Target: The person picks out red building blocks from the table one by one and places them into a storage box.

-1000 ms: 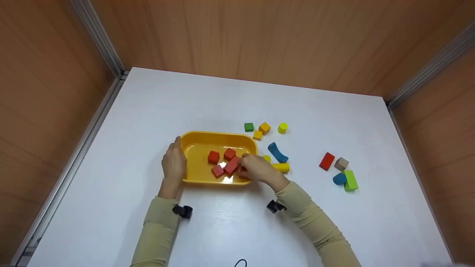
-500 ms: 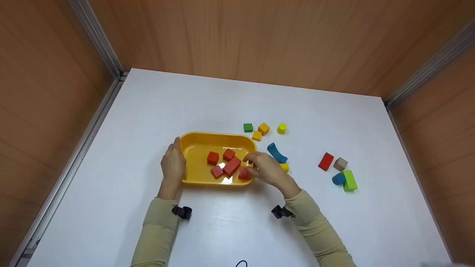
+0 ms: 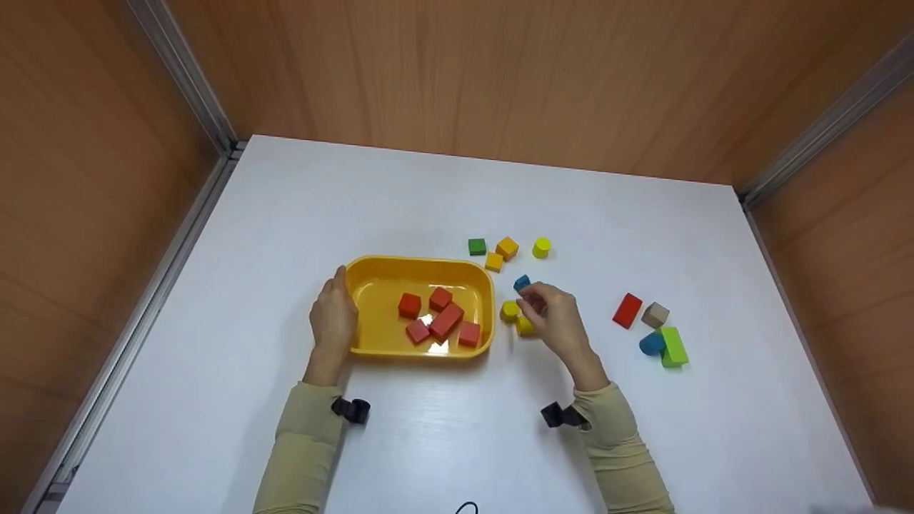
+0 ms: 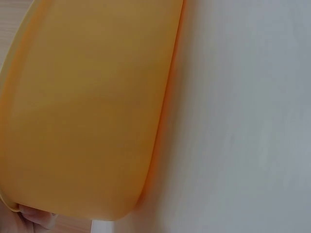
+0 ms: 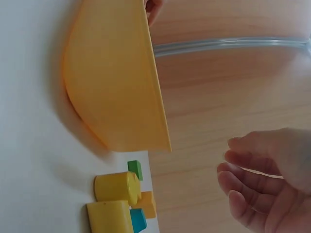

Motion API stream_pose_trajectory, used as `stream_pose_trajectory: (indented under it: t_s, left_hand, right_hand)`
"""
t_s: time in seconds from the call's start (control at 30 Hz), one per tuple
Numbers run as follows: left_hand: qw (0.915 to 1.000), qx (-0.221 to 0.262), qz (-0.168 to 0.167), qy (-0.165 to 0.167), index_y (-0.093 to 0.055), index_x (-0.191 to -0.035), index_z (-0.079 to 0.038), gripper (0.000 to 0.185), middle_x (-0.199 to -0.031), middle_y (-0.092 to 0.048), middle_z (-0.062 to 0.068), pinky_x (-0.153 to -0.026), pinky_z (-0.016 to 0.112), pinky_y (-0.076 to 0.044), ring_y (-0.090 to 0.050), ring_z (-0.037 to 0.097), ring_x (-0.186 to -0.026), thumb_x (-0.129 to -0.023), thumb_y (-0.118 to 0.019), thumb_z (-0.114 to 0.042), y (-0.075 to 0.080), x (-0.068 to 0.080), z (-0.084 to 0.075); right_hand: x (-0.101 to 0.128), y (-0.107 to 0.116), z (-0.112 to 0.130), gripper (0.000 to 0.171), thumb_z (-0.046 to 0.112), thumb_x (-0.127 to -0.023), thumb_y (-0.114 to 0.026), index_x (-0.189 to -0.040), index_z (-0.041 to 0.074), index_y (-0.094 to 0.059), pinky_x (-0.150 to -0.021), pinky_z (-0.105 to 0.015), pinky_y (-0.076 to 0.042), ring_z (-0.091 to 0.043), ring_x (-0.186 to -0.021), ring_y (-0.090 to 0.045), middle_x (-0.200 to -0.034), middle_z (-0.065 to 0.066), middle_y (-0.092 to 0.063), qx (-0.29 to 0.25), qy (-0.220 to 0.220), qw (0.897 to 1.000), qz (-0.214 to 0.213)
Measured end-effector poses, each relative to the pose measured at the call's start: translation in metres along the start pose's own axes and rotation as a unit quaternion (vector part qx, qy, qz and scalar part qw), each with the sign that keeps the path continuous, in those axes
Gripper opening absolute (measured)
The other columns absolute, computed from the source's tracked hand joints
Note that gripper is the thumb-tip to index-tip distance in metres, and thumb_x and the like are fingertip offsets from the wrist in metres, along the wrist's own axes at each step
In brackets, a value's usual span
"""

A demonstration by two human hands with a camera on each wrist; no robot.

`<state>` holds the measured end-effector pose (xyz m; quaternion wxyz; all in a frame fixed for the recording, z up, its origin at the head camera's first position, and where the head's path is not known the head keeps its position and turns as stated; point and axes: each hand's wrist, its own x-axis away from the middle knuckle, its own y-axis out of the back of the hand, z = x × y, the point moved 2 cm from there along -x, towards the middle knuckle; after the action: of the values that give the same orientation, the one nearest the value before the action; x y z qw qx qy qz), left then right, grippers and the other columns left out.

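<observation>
My left hand (image 3: 333, 310) grips the left end of a yellow plastic tray (image 3: 375, 332); in the left wrist view its fingers (image 4: 41, 218) curl at the tray rim. Inside the tray lie several red blocks (image 3: 446, 321), one longer than the others. To the right of the tray my right hand (image 3: 564, 325) hovers with loosely bent fingers and nothing in them. Below it are two yellow cylinders (image 3: 509, 310) and a blue curved block (image 3: 522, 283), partly hidden by the hand. The right wrist view shows this hand (image 5: 272, 179) raised above the yellow pieces (image 5: 109, 217).
Behind the tray's right corner sit a green block (image 3: 477, 247), two orange cubes (image 3: 507, 248) and a small yellow cylinder (image 3: 541, 248). Farther right are a red block (image 3: 628, 310), a grey-brown cube (image 3: 655, 314), a blue cylinder (image 3: 651, 343) and a lime-green block (image 3: 673, 348). Wooden walls enclose the table.
My right hand has let go of a red block in the tray's right end and moved right, out over the yellow and blue pieces. The left hand has stayed on the tray.
</observation>
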<state>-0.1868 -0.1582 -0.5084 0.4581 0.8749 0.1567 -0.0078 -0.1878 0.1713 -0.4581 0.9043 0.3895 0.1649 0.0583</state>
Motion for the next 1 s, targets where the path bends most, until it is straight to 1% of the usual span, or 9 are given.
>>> stream_pose_trajectory:
  t_s: [0.17,0.3,0.4,0.53,0.6,0.73,0.83,0.93,1.0]
  left_hand:
    - [1.0000,-0.001,-0.007,-0.004,-0.042,-0.128,0.005,0.039,-0.099,-0.057,0.024,-0.069,0.045,-0.049,-0.058,0.036,-0.082,-0.089,-0.043,0.004,0.000,0.000,0.000]
    - [0.9994,0.004,-0.027,-0.020,-0.045,-0.125,0.006,0.037,-0.096,-0.058,0.025,-0.066,0.045,-0.049,-0.059,0.036,-0.079,-0.088,-0.043,0.004,0.000,0.000,0.001]
    - [0.9988,0.004,-0.038,-0.030,-0.046,-0.123,0.007,0.035,-0.093,-0.058,0.025,-0.064,0.046,-0.049,-0.059,0.037,-0.077,-0.088,-0.043,0.004,-0.001,0.000,0.001]
    - [0.9989,0.001,-0.037,-0.029,-0.046,-0.124,0.006,0.036,-0.094,-0.057,0.025,-0.066,0.046,-0.049,-0.058,0.037,-0.079,-0.088,-0.043,0.004,-0.001,0.000,0.002]
    - [0.9990,0.001,-0.035,-0.027,-0.046,-0.124,0.006,0.036,-0.095,-0.057,0.024,-0.066,0.046,-0.049,-0.058,0.037,-0.079,-0.088,-0.043,0.004,-0.001,0.000,0.002]
    - [0.9992,-0.001,-0.032,-0.023,-0.045,-0.125,0.005,0.037,-0.095,-0.057,0.024,-0.066,0.046,-0.049,-0.058,0.037,-0.079,-0.088,-0.043,0.004,0.000,0.000,0.003]
    - [0.9993,-0.002,-0.030,-0.021,-0.045,-0.125,0.005,0.037,-0.096,-0.057,0.024,-0.065,0.046,-0.049,-0.058,0.037,-0.079,-0.087,-0.043,0.005,0.000,0.000,0.003]
    - [0.9994,-0.001,-0.027,-0.019,-0.045,-0.125,0.005,0.038,-0.096,-0.057,0.024,-0.067,0.046,-0.049,-0.058,0.037,-0.080,-0.087,-0.043,0.005,0.000,0.000,0.003]
    - [0.9995,-0.001,-0.027,-0.019,-0.045,-0.125,0.005,0.038,-0.096,-0.057,0.024,-0.067,0.046,-0.049,-0.058,0.037,-0.079,-0.087,-0.043,0.005,0.001,0.001,0.003]
  right_hand:
    - [0.006,0.008,-0.022,0.018,0.010,-0.081,-0.064,-0.096,0.002,-0.062,-0.060,-0.026,-0.049,-0.017,-0.066,-0.053,-0.077,-0.005,-0.059,0.000,-0.076,0.997,-0.023]
    - [0.010,0.016,-0.041,0.023,0.013,-0.082,-0.063,-0.102,0.001,-0.060,-0.065,-0.029,-0.050,-0.020,-0.070,-0.053,-0.083,-0.009,-0.059,0.029,-0.135,0.990,-0.040]
    - [0.014,0.023,-0.055,0.025,0.013,-0.083,-0.062,-0.103,-0.001,-0.059,-0.066,-0.032,-0.050,-0.023,-0.072,-0.054,-0.086,-0.013,-0.059,0.054,-0.166,0.982,-0.066]
    - [0.019,0.031,-0.074,0.024,0.010,-0.081,-0.062,-0.100,-0.003,-0.058,-0.065,-0.035,-0.050,-0.025,-0.071,-0.055,-0.085,-0.016,-0.059,0.074,-0.187,0.973,-0.113]
    - [0.021,0.034,-0.083,0.023,0.008,-0.080,-0.063,-0.098,-0.006,-0.058,-0.065,-0.037,-0.049,-0.027,-0.071,-0.056,-0.084,-0.019,-0.059,0.080,-0.183,0.971,-0.135]
    - [0.024,0.040,-0.098,0.024,0.005,-0.077,-0.064,-0.095,-0.010,-0.057,-0.066,-0.042,-0.045,-0.032,-0.072,-0.055,-0.082,-0.023,-0.057,0.092,-0.178,0.967,-0.159]
    - [0.026,0.043,-0.106,0.029,0.006,-0.077,-0.064,-0.095,-0.014,-0.053,-0.072,-0.046,-0.044,-0.038,-0.079,-0.054,-0.085,-0.028,-0.055,0.110,-0.204,0.959,-0.161]
    - [0.027,0.046,-0.111,0.036,0.008,-0.080,-0.061,-0.100,-0.018,-0.048,-0.080,-0.048,-0.043,-0.043,-0.088,-0.051,-0.092,-0.032,-0.052,0.124,-0.253,0.949,-0.145]
    - [0.027,0.048,-0.114,0.039,0.009,-0.081,-0.060,-0.102,-0.020,-0.045,-0.082,-0.049,-0.042,-0.045,-0.091,-0.050,-0.096,-0.034,-0.050,0.132,-0.282,0.941,-0.132]
